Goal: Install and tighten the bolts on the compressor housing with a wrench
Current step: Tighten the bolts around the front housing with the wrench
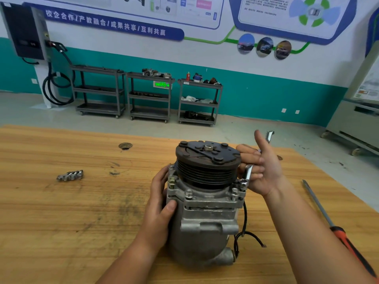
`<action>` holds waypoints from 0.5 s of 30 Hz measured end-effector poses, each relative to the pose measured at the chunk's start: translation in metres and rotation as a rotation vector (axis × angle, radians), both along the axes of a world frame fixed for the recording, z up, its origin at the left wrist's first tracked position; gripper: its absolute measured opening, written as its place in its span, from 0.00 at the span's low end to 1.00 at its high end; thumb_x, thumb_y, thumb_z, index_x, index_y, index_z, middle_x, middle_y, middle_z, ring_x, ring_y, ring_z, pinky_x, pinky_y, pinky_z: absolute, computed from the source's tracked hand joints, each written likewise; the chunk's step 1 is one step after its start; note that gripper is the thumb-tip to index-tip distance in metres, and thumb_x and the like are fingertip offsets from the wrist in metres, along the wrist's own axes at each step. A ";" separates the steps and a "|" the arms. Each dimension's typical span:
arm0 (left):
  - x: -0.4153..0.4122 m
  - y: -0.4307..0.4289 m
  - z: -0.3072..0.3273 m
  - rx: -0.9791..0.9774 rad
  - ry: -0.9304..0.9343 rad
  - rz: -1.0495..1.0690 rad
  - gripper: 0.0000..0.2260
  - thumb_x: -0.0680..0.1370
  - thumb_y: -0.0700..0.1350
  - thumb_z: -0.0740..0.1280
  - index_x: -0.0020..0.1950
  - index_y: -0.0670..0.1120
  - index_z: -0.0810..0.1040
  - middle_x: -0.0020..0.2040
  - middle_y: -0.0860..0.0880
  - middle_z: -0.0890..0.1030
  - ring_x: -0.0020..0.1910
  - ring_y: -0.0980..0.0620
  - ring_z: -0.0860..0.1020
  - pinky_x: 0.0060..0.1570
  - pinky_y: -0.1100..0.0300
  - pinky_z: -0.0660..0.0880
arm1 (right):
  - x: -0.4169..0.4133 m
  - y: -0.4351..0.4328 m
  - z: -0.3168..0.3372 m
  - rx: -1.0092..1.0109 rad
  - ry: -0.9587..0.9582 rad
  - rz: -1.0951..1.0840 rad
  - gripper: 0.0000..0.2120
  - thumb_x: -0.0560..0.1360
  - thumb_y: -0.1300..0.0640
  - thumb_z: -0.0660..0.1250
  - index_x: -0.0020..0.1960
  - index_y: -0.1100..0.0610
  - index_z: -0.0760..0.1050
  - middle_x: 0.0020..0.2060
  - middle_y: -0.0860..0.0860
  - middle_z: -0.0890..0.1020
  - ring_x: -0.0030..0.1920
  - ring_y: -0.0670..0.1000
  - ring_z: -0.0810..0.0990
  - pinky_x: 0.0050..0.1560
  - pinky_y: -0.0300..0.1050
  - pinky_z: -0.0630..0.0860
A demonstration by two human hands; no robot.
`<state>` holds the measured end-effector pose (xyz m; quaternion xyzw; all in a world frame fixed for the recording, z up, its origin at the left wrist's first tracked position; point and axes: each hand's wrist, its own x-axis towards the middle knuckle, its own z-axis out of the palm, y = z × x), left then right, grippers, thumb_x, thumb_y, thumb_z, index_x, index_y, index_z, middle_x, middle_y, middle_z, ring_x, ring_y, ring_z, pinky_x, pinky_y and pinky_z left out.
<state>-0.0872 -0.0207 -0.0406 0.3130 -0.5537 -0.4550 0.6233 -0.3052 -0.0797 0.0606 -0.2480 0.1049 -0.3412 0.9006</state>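
Head view: the compressor housing (pixel 205 212) stands upright on the wooden tabletop (pixel 61 222), with its black grooved pulley (pixel 207 162) on top. The left hand (pixel 162 203) grips the housing's left side, fingers wrapped toward the back and thumb pressed on the front just under the flange. The right hand (pixel 264 167), just right of the pulley, has its fingers curled round the shaft of a wrench (pixel 248 173) and its thumb sticking up. The wrench's lower end sits on a bolt (pixel 243 184) at the housing's right flange corner. More bolts stand in the flange along the front and left. A cluster of loose bolts (pixel 70 175) lies well left of the housing. A screwdriver (pixel 336 228) with an orange-and-black handle lies to the housing's right. A black wire (pixel 244 222) hangs down the housing's right side.
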 end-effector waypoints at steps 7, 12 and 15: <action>0.004 -0.006 0.004 0.062 0.101 -0.034 0.44 0.58 0.79 0.65 0.67 0.56 0.68 0.70 0.46 0.72 0.65 0.49 0.75 0.60 0.51 0.74 | -0.006 0.033 -0.003 -0.241 0.043 -0.439 0.26 0.74 0.35 0.55 0.26 0.53 0.66 0.20 0.45 0.61 0.19 0.42 0.53 0.16 0.33 0.54; 0.004 -0.013 0.009 0.176 0.212 -0.074 0.35 0.61 0.77 0.63 0.63 0.60 0.72 0.68 0.49 0.75 0.61 0.51 0.78 0.53 0.57 0.77 | 0.010 0.082 0.000 -0.393 0.237 -0.990 0.26 0.71 0.35 0.53 0.23 0.51 0.64 0.20 0.45 0.64 0.21 0.44 0.52 0.19 0.32 0.55; 0.004 -0.013 0.015 0.220 0.243 -0.043 0.18 0.73 0.65 0.56 0.57 0.63 0.76 0.65 0.50 0.78 0.59 0.53 0.79 0.51 0.58 0.76 | 0.024 0.102 -0.004 -0.415 0.265 -1.178 0.25 0.70 0.35 0.52 0.23 0.52 0.64 0.21 0.47 0.64 0.21 0.45 0.58 0.21 0.33 0.59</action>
